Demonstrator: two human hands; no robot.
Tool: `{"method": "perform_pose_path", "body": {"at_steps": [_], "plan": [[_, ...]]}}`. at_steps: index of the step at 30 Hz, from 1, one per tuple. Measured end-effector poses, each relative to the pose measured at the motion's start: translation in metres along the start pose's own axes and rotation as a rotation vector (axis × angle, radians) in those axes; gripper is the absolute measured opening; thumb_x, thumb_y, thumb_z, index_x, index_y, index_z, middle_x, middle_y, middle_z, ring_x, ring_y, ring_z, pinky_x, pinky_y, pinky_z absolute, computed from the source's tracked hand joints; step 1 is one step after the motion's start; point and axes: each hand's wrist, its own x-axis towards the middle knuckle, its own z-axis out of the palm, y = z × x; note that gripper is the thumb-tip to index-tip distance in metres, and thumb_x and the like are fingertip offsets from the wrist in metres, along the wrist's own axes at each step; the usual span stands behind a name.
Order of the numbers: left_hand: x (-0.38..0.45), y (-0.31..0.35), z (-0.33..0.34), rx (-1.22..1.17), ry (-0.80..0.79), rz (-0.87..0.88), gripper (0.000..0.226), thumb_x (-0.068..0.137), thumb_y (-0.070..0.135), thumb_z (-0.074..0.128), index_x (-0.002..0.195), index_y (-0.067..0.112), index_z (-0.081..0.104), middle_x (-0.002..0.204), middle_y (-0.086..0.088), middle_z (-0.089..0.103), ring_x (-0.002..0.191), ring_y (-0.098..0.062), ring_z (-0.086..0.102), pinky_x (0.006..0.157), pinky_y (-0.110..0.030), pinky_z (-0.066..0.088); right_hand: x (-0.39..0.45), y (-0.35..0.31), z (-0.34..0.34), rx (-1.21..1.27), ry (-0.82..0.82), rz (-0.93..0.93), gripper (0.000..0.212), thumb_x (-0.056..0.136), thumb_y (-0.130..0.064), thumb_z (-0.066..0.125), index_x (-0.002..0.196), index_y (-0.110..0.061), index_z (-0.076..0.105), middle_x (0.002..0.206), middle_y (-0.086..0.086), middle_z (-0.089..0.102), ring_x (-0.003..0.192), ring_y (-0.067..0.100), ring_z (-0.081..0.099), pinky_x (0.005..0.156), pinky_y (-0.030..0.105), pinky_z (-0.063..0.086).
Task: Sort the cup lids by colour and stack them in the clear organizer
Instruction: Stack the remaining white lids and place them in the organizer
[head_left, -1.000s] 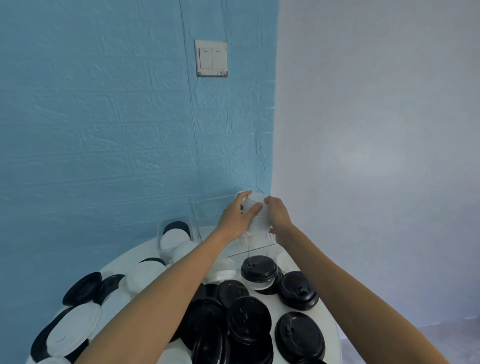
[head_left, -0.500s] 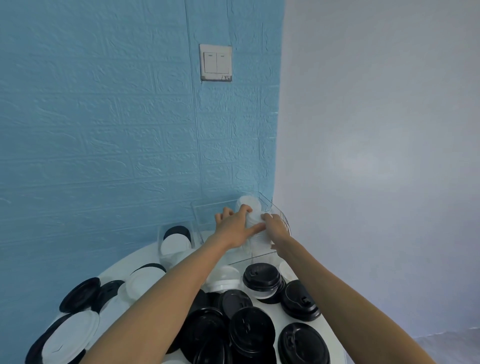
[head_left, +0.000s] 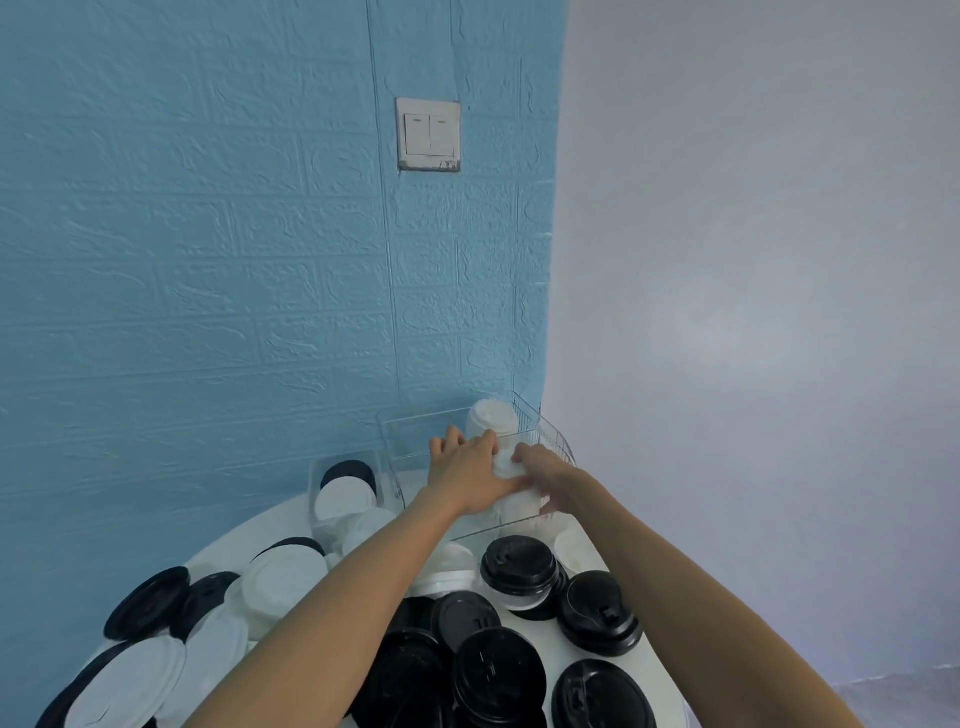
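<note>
White lids, held as a stack between the left hand and right hand, sit low inside the clear organizer; seat them squarely against the lids behind before letting go.

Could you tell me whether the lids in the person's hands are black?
No, both hands hold a stack of white lids inside the clear organizer.
</note>
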Motion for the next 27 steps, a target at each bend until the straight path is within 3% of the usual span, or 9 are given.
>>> {"method": "perform_pose_path", "body": {"at_steps": [5,10,15,17,19,23,24,25,27], "plan": [[0.001,0.0,0.002,0.047,0.008,-0.006,0.072,0.068,0.09,0.054,0.103,0.027,0.052,0.11,0.009,0.062,0.106,-0.022,0.038,0.088,-0.042,0.03,0.002,0.001,-0.001,-0.038,-0.035,0.007,0.025,0.102,-0.026,0.038,0.123,-0.014,0.042,0.116,0.012,0.049,0.096,0.026,0.049,0.097,0.049,0.047],[0.002,0.001,0.0,0.069,-0.009,-0.01,0.071,0.067,0.088,0.059,0.103,0.027,0.054,0.108,0.008,0.064,0.107,-0.022,0.039,0.087,-0.042,0.029,0.0,-0.001,-0.001,-0.03,-0.056,0.022,0.024,0.101,-0.024,0.038,0.121,-0.012,0.043,0.099,0.009,0.053,0.08,0.021,0.051,0.082,0.041,0.047],[0.002,0.005,0.003,0.098,-0.011,-0.023,0.073,0.067,0.088,0.059,0.105,0.027,0.056,0.114,0.006,0.063,0.114,-0.025,0.04,0.092,-0.044,0.03,0.002,0.0,0.0,-0.059,-0.048,0.017,0.02,0.099,-0.019,0.038,0.116,-0.01,0.046,0.096,0.01,0.054,0.08,0.021,0.052,0.085,0.041,0.047],[0.002,0.005,0.006,0.112,-0.002,-0.029,0.076,0.067,0.089,0.057,0.111,0.027,0.056,0.121,0.004,0.061,0.118,-0.026,0.04,0.095,-0.045,0.03,0.002,0.0,0.003,-0.092,-0.016,0.009,0.017,0.1,-0.018,0.036,0.111,-0.012,0.047,0.093,0.007,0.052,0.086,0.022,0.051,0.091,0.043,0.047],[0.0,0.004,0.007,0.125,0.001,-0.023,0.079,0.071,0.09,0.052,0.119,0.027,0.056,0.128,0.003,0.058,0.122,-0.027,0.04,0.097,-0.045,0.029,0.002,0.0,0.003,-0.12,0.011,0.008,0.017,0.1,-0.019,0.035,0.107,-0.013,0.049,0.091,0.005,0.051,0.083,0.02,0.048,0.087,0.04,0.045],[-0.008,0.003,0.004,0.043,0.055,-0.028,0.078,0.082,0.088,0.039,0.132,0.03,0.054,0.137,0.004,0.055,0.128,-0.024,0.043,0.102,-0.045,0.028,-0.001,-0.004,-0.002,-0.185,0.044,-0.035,0.038,0.103,-0.026,0.04,0.135,-0.007,0.048,0.093,0.003,0.047,0.073,0.015,0.04,0.068,0.026,0.034],[-0.01,0.003,0.0,0.004,0.082,-0.026,0.074,0.086,0.084,0.038,0.133,0.03,0.053,0.137,0.004,0.055,0.128,-0.023,0.045,0.102,-0.044,0.028,-0.004,-0.006,-0.004,-0.195,0.037,-0.06,0.045,0.104,-0.029,0.042,0.143,-0.005,0.046,0.101,0.005,0.052,0.076,0.014,0.046,0.067,0.025,0.036],[-0.012,0.003,-0.005,-0.034,0.107,-0.023,0.068,0.089,0.08,0.039,0.134,0.03,0.052,0.136,0.004,0.055,0.128,-0.022,0.047,0.103,-0.043,0.028,-0.007,-0.01,-0.006,-0.206,0.038,-0.082,0.052,0.106,-0.033,0.043,0.148,-0.003,0.042,0.117,0.011,0.056,0.09,0.018,0.055,0.076,0.027,0.043],[-0.017,0.004,-0.019,-0.095,0.15,-0.01,0.055,0.097,0.069,0.039,0.132,0.029,0.053,0.135,0.003,0.057,0.128,-0.021,0.05,0.103,-0.043,0.03,-0.014,-0.02,-0.013,-0.256,0.082,-0.136,0.062,0.107,-0.042,0.042,0.152,0.001,0.039,0.15,0.018,0.046,0.13,0.031,0.051,0.102,0.036,0.042]]}}
